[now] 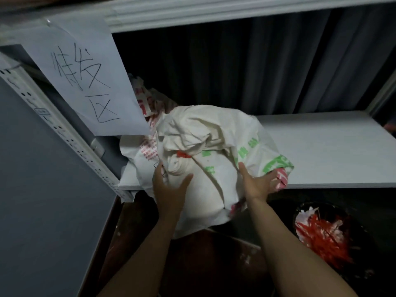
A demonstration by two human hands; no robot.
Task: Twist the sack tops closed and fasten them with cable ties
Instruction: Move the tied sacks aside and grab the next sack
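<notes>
- A white woven sack with green print lies at the front of a white shelf. Its lower part hangs past the shelf edge, so it has to be steadied.
- The left hand presses flat on the sack's left side. Its grip is spread, with the thumb out and nothing pinched.
- The right hand cups the sack's right side beneath a loose fold. Its grip is also spread, with the palm against the cloth and the fingers fairly straight.
- With one hand on each side, the person appears to be setting or shifting the sack on the shelf rather than twisting its top.
- The sack's top is gathered into a crumpled bunch. A red cable tie appears to cinch the neck, so this sack looks fastened.
- A second sack with red print sits behind it and to the left, touching it. I cannot tell whether its top is tied.
- A paper sign with handwritten characters hangs from the shelf frame and partly covers that second sack.
- On the floor to the lower right, a dark bin holds a tangle of red strips and white scraps. The strips may be cable ties or offcuts.
- Count: two hands, two sacks, one visible tie on a sack, one sign and one bin. The red strips are too many and too tangled to count.
</notes>
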